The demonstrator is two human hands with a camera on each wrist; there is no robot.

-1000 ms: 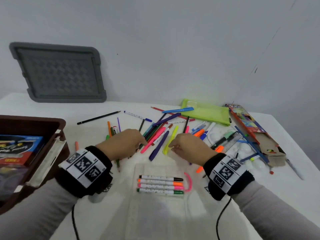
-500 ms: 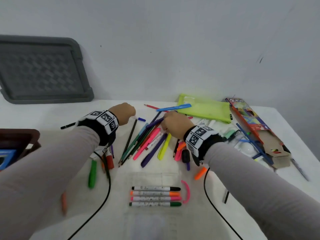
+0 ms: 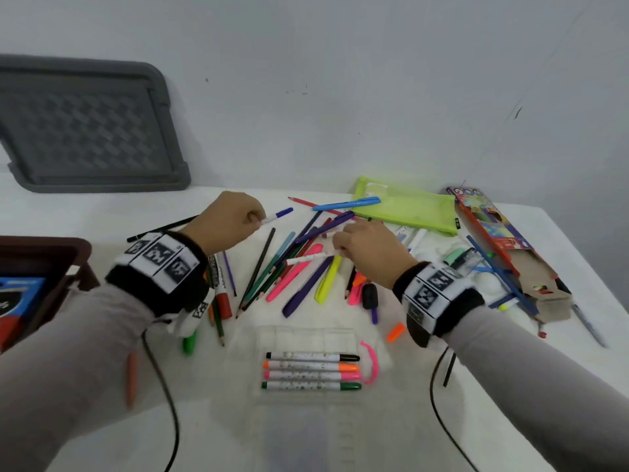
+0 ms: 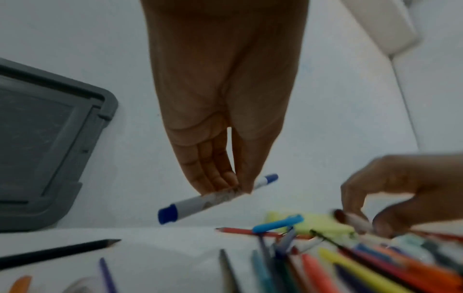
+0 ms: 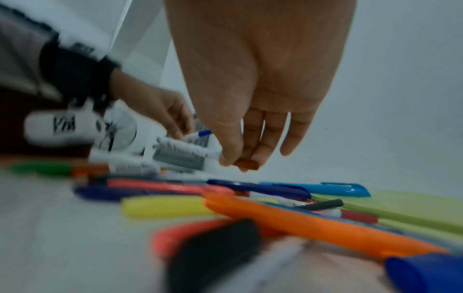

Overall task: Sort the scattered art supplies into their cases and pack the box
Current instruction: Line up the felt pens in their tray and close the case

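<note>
Step in hand: each hand lifts a white-barrelled marker out of the scattered pile; by my reading both are bound for the clear case [image 3: 308, 338], where four like markers already lie.
Left hand [image 3: 231, 221]: fingertips and thumb pinch the blue marker [image 3: 277, 216] near mid-barrel, clear of the bench [image 3: 391, 420], beyond and left of the clear case.
Right hand [image 3: 366, 250]: thumb and fingers pinch the cap end of a red-brown-capped marker [image 3: 306, 259], directly beyond the clear case, just above the pile of pens [image 3: 299, 267].
Blue marker axis: nearly level; in the head view its one visible blue end points right and away toward the green pouch [image 3: 405, 207]. The left wrist view shows blue at both ends, so I cannot tell which is the cap.
Red-brown-capped marker axis: roughly crosswise, the barrel running left from the hand, close to parallel with the four in the clear case.
Doing it well: lift straight up so the barrels don't drag neighbouring pens; turn each marker crosswise to match the row; check the caps face the same side as the others, then lay them down beside the row, not on top.
Risk: an end-grip may let the long barrel swing; a mid-barrel hold would steady it.
</note>
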